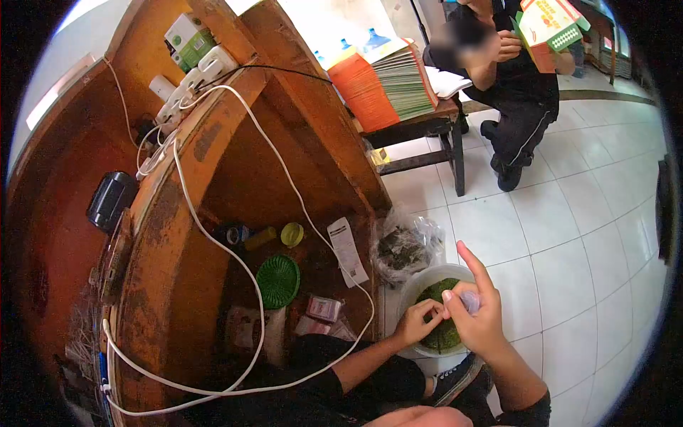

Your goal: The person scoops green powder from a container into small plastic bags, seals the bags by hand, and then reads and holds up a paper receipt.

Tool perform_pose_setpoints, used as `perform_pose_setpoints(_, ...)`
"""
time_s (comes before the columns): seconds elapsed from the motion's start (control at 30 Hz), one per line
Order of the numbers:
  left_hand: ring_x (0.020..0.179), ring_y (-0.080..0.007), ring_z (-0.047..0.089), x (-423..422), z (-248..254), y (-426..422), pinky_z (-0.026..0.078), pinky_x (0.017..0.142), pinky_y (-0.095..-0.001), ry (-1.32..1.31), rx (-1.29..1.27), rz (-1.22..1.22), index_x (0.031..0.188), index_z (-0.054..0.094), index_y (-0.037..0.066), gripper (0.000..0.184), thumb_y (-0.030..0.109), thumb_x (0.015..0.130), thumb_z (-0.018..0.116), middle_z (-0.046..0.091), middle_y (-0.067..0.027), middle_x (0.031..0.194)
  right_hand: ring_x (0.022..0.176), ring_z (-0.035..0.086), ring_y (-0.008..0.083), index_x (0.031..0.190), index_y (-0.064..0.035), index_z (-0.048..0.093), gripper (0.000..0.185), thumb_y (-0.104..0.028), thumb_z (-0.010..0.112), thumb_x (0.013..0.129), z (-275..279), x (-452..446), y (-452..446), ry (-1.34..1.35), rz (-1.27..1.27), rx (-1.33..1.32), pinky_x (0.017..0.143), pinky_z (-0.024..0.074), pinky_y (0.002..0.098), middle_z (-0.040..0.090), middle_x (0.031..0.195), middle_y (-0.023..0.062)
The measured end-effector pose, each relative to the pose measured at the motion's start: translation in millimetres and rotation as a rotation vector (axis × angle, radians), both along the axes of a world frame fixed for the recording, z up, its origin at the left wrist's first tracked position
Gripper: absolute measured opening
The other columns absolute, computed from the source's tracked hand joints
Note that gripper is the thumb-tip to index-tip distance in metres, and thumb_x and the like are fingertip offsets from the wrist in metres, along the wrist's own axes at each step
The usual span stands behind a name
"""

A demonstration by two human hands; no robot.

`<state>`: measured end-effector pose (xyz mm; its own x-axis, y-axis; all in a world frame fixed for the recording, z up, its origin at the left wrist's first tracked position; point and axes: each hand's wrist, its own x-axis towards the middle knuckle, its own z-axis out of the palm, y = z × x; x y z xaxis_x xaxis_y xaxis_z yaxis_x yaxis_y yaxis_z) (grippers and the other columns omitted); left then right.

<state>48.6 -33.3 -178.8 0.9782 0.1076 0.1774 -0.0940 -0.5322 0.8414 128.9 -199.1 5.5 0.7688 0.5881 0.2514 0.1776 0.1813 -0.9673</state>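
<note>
Over a white tub of green shredded material, both hands are close together. My right hand has its index finger stretched out, while the thumb and other fingers close round a small clear plastic piece, perhaps a bag. My left hand pinches beside the right thumb; what lies between its fingertips is too small to make out. Behind the tub sits a clear plastic bag with dark contents.
At left, a wooden cabinet carries white cables and power strips. Its shelf holds a green basket, a paper slip and packets. Beyond, a bench bears stacked orange cartons; a person holds a box.
</note>
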Motion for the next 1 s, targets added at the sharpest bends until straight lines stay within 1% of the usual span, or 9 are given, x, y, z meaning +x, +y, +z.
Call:
perform_pose_setpoints(0.3,0.08,-0.0197,0.068,-3.8,-8.2,1.6,0.053,0.073,-0.0329,0.053,0.001,-0.038,0.104,0.067,0.002,0.014,0.012,0.094,0.072,0.069,-0.0089,0.096,0.06,0.051,0.0049,0.161,-0.0007,0.03,0.07,0.004,0.057,0.097,0.0,-3.2,-0.6,-0.043,-0.015,-0.023,0.062,0.0449,0.0226,0.056,0.065,-0.0012)
perform_pose_setpoints(0.37,0.081,-0.0208,0.068,-3.2,-10.1,0.6,0.053,0.073,-0.0331,-0.047,-0.004,-0.039,0.104,0.067,0.002,0.016,0.012,0.094,0.072,0.069,-0.0102,0.094,0.063,0.055,0.0054,0.153,0.0015,0.045,0.057,0.003,0.059,0.097,7.0,-5.7,-1.4,0.022,-0.04,-0.054,0.061,0.0457,0.0232,0.063,0.069,0.0011)
perform_pose_setpoints(0.4,0.081,-0.0208,0.068,-4.3,-12.7,-0.8,0.053,0.073,-0.0331,-0.049,-0.003,-0.037,0.104,0.067,0.002,0.016,0.012,0.094,0.072,0.069,-0.0102,0.094,0.063,0.055,0.0054,0.153,0.0015,0.045,0.057,0.003,0.059,0.097,0.8,-4.7,-1.3,0.021,-0.038,-0.053,0.061,0.0457,0.0232,0.063,0.069,0.0011)
perform_pose_setpoints(0.47,0.082,-0.0222,0.068,-3.6,-18.2,-1.7,0.053,0.074,-0.0336,-0.095,0.002,0.011,0.104,0.066,0.002,0.016,0.012,0.094,0.072,0.068,-0.0117,0.093,0.067,0.059,0.0061,0.139,0.003,0.06,0.042,0.0,0.061,0.098,-23.1,0.4,1.0,-0.175,0.005,-0.086,0.061,0.0471,0.0241,0.07,0.077,0.0041)
perform_pose_setpoints(0.57,0.08,-0.0233,0.068,-4.2,-11.5,-2.8,0.053,0.073,-0.0347,-0.051,-0.029,-0.001,0.103,0.065,0.001,0.016,0.011,0.093,0.072,0.067,-0.0123,0.091,0.07,0.062,0.0054,0.131,0.0023,0.068,0.034,-0.002,0.064,0.097,-41.5,-1.4,4.0,-0.152,0.005,-0.103,0.063,0.0484,0.024,0.075,0.081,0.0058)
perform_pose_setpoints(0.7,0.079,-0.0239,0.068,-3.8,-13.1,-2.0,0.053,0.072,-0.0356,-0.085,-0.003,-0.001,0.103,0.064,0.0,0.017,0.013,0.094,0.072,0.065,-0.0124,0.089,0.063,0.053,0.0024,0.138,0.0,0.063,0.043,-0.002,0.064,0.095,-19.0,-7.9,-3.5,-0.041,-0.006,-0.217,0.058,0.0428,0.0227,0.066,0.068,-0.0011)
perform_pose_setpoints(0.77,0.078,-0.0239,0.067,-2.9,-21.5,-0.7,0.053,0.071,-0.0357,-0.102,-0.006,-0.016,0.101,0.064,0.0,0.016,0.013,0.095,0.07,0.063,-0.0121,0.086,0.056,0.04,0.0039,0.146,-0.0072,0.058,0.054,-0.004,0.066,0.093,-19.0,-11.8,-3.6,-0.021,-0.076,-0.196,0.055,0.0367,0.0232,0.047,0.057,-0.0021)
perform_pose_setpoints(0.9,0.08,-0.0238,0.067,-4.6,-12.8,-0.7,0.053,0.072,-0.0355,-0.022,-0.07,-0.053,0.101,0.063,-0.001,0.017,0.015,0.096,0.07,0.063,-0.0125,0.087,0.058,0.039,0.0032,0.153,-0.0052,0.049,0.062,-0.001,0.064,0.093,-24.0,-17.2,-2.1,-0.011,-0.08,-0.133,0.057,0.036,0.022,0.048,0.057,-0.0037)
perform_pose_setpoints(1.0,0.081,-0.0235,0.067,-0.8,-14.6,1.6,0.053,0.073,-0.0352,-0.066,-0.045,-0.063,0.102,0.063,-0.001,0.018,0.015,0.097,0.07,0.063,-0.0123,0.089,0.058,0.041,0.0033,0.154,-0.0017,0.046,0.064,0.0,0.064,0.093,-23.4,-16.7,-3.1,-0.025,-0.079,-0.122,0.058,0.0364,0.0212,0.048,0.057,-0.0036)
